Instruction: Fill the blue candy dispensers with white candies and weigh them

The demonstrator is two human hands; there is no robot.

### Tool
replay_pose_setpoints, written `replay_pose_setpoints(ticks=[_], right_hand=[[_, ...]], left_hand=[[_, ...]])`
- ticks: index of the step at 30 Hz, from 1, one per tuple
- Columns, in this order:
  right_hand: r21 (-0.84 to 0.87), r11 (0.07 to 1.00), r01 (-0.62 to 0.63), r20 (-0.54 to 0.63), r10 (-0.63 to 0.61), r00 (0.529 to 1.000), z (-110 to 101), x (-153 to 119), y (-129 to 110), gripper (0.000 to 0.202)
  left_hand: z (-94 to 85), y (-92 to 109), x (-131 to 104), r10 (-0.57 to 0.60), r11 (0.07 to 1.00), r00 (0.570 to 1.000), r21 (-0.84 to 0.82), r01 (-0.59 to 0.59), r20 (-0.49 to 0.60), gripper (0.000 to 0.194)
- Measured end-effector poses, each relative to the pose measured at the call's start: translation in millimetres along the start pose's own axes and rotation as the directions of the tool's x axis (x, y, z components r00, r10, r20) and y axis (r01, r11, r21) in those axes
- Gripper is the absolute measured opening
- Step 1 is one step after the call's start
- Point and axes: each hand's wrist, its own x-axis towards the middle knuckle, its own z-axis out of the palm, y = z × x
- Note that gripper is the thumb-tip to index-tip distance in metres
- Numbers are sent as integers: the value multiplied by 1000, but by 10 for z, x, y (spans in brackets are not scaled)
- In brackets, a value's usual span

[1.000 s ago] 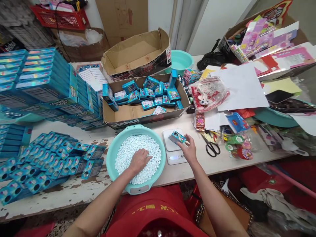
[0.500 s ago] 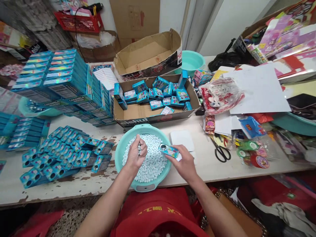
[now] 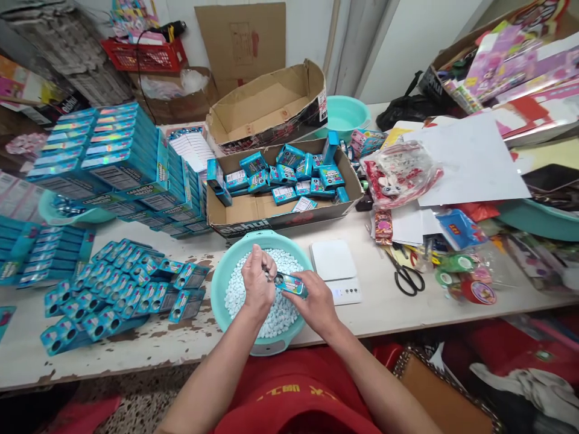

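Note:
A turquoise basin (image 3: 219, 283) full of small pale candies (image 3: 275, 322) stands at the table's front edge. Over it, my right hand (image 3: 316, 301) grips a small blue box (image 3: 291, 284) with a round hole in its top. My left hand (image 3: 259, 280) is closed at the hole end of that box, its curled fingers against the opening. Candies in that fist are mostly hidden by the fingers. Left of the basin lie several blue boxes (image 3: 115, 289) with round holes. Behind it, a cardboard tray (image 3: 239, 211) holds several closed blue boxes (image 3: 283, 194).
A white scale (image 3: 333, 262) sits right of the basin, with black scissors (image 3: 408, 278) farther right. Tall stacks of blue boxes (image 3: 120, 172) rise at the back left. Bags, paper and tape rolls (image 3: 465, 262) crowd the right side.
My right hand has brought the blue box leftward to my left fist, so the two now meet above the candies. More of the scale shows. The view has shifted slightly.

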Motion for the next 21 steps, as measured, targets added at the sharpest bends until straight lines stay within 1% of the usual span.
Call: replay_pose_setpoints(ticks=[2, 4, 5, 6, 7, 8, 9, 10, 11, 12, 13, 14, 15, 16, 17, 19, 21], right_hand=[[37, 999, -27, 3, 27, 1000, -34, -6, 17, 29], [100, 992, -74, 5, 73, 997, -107, -15, 55, 29], [134, 985, -105, -4, 106, 994, -160, -19, 89, 29], [164, 976, -141, -24, 146, 989, -221, -21, 137, 29], [189, 966, -177, -55, 190, 980, -286, -21, 201, 30], [204, 956, -212, -95, 235, 967, -351, -16, 284, 31], [209, 947, -244, -141, 276, 951, -410, -6, 384, 32], [207, 940, -272, -186, 311, 932, -460, 8, 498, 33], [201, 934, -295, -226, 337, 914, -495, 27, 625, 34], [196, 929, -313, -256, 356, 899, -514, 50, 757, 35], [193, 924, -330, -279, 374, 884, -516, 75, 889, 36], [193, 918, -348, -293, 392, 872, -502, 100, 1015, 37], [198, 911, -363, -300, 409, 862, -476, 123, 1128, 38], [207, 903, -377, -297, 425, 855, -442, 143, 1225, 38], [219, 895, -388, -285, 439, 852, -404, 157, 1303, 39], [244, 889, -387, -259, 445, 857, -343, 161, 1405, 42], [255, 896, -364, -279, 428, 860, -324, 127, 1454, 50]], left_hand=[[3, 22, 33, -51, 999, 999, 11, 51, 5, 49], [-54, 14, 89, -61, 996, 998, 58, 61, 0, 49], [-113, -5, 124, -41, 990, 999, 131, 42, -7, 49], [-193, -34, 159, -12, 967, 1000, 256, 11, 1, 48], [-291, -72, 193, 16, 904, 999, 427, -26, 27, 45], [-402, -117, 223, 40, 786, 997, 613, -72, 66, 40], [-519, -167, 247, 46, 616, 992, 779, -120, 116, 32], [-634, -219, 263, 47, 435, 986, 885, -165, 161, 24], [-738, -269, 271, 42, 292, 980, 935, -200, 197, 22], [-823, -314, 273, 30, 206, 974, 953, -224, 223, 26], [-883, -351, 271, 29, 169, 971, 956, -241, 239, 29], [-912, -374, 265, 35, 166, 966, 951, -260, 257, 30], [-906, -382, 262, 52, 179, 958, 941, -287, 282, 30], [-865, -373, 265, 86, 195, 945, 925, -327, 316, 29], [-787, -346, 282, 136, 203, 923, 902, -382, 360, 27], [-528, -256, 382, 247, 191, 847, 833, -519, 472, 24], [-153, -159, 598, 303, 153, 764, 763, -628, 569, 22]])
